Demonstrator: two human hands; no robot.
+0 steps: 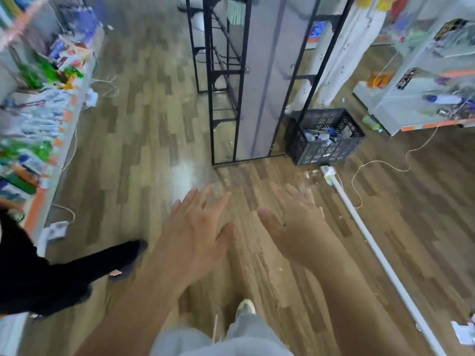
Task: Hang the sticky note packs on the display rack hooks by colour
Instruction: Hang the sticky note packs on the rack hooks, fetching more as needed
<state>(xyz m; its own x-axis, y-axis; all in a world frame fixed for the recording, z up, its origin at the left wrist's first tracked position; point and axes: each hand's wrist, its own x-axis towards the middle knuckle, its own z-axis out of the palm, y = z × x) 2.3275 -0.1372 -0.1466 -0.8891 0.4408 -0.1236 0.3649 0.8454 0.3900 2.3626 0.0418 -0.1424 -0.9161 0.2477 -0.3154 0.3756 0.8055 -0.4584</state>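
Observation:
My left hand (198,227) and my right hand (295,222) stretch out side by side over the wooden floor, fingers straight and spread, holding nothing. A black metal display rack (226,80) with a grey panel stands ahead, its base a little beyond my fingertips. A black plastic crate (323,136) with packaged items inside sits on the floor to the right of the rack. A pale green pack (236,11) hangs high on the rack. The picture is blurred by motion.
Shelves of goods (38,106) line the left side, another shelf unit (424,80) stands at the right. Another person in black (51,276) is at lower left. A white strip (380,255) and thin cords lie on the floor to the right.

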